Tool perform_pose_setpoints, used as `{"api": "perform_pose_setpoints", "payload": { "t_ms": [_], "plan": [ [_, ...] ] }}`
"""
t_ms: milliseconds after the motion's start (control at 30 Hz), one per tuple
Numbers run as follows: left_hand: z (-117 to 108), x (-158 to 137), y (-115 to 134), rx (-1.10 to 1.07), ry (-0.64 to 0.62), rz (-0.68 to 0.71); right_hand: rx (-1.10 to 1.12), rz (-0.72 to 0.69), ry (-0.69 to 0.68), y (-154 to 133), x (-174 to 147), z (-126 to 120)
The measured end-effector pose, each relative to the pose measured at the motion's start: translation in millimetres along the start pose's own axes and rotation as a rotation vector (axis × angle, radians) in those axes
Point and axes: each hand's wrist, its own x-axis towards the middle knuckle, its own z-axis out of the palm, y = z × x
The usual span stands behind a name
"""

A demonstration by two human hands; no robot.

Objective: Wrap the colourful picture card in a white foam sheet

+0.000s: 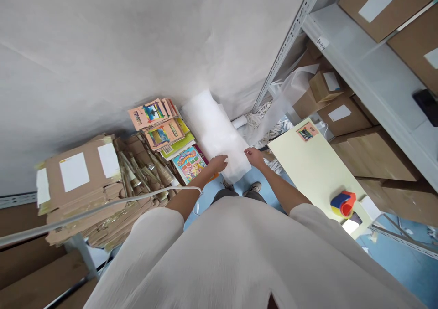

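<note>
1. Left hand (218,163), centre of the frame: fingers laid flat and loosely spread on the near left corner of a white sheet stack (216,133); not closed around it.
2. Right hand (253,156), just right of the left: fingers curled over the near right corner of the same stack, pinching its edge.
3. White sheet stack: long pale bundle running from the hands up toward the centre of the frame, its far end against a white covering (137,44).
4. Picture books (164,133), left of the stack: several overlapping, bright covers face up, one touching the left hand's side.
5. Flattened cardboard pile (92,186), lower left: brown, with white labels.
6. Pale yellow table (315,167), right of the hands: carries a small card (307,131) at its far end and a red, yellow and blue tape dispenser (343,203) at its near end.
7. Metal shelf (372,76), upper right: holds brown boxes (337,113) above and below.
8. Blue floor (404,263), lower right.
</note>
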Motion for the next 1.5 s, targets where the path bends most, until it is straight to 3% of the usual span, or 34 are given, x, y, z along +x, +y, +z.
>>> {"api": "perform_pose_setpoints", "payload": {
  "t_ms": [267,567,867,1100,1300,1500],
  "plan": [
    [-2,-2,2,0.012,-0.014,0.001,0.110,-0.013,0.019,6,3,-2],
    [-3,-1,5,0.043,0.006,-0.002,0.214,0.070,0.137,16,6,-15],
    [-4,-1,6,0.046,0.007,0.018,0.263,0.161,0.140,20,10,-17],
    [-4,2,11,0.046,0.004,0.040,0.132,0.146,-0.042,23,6,-19],
    [-13,24,43,0.073,0.032,0.153,0.134,0.172,0.021,54,-11,-50],
    [-16,59,107,0.138,0.043,0.255,0.169,0.232,0.108,119,-45,-103]
  ]
}}
